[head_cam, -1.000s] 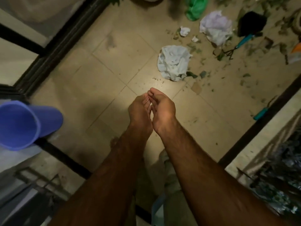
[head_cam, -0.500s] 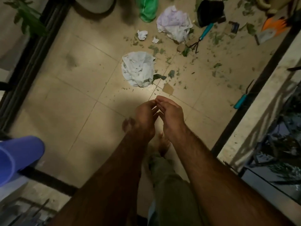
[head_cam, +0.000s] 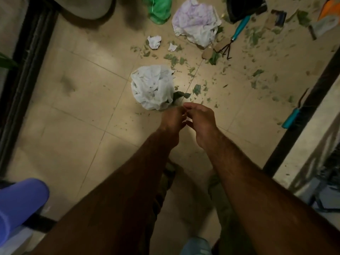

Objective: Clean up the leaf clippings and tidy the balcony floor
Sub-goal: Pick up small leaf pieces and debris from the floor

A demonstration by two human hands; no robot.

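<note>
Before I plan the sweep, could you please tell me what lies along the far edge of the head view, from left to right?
Pale pot → green bag → purple-tinged paper → black object → orange object.

Head view: looked steeply down, close above the balcony floor (head_cam: 73, 111).
Centre: just nearer than the white crumpled bag (head_cam: 152, 87).

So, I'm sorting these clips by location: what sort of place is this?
Most likely a home balcony used for potted plants. The beige tiled floor is strewn with green leaf clippings, and a teal-handled hand rake lies among them.
</note>
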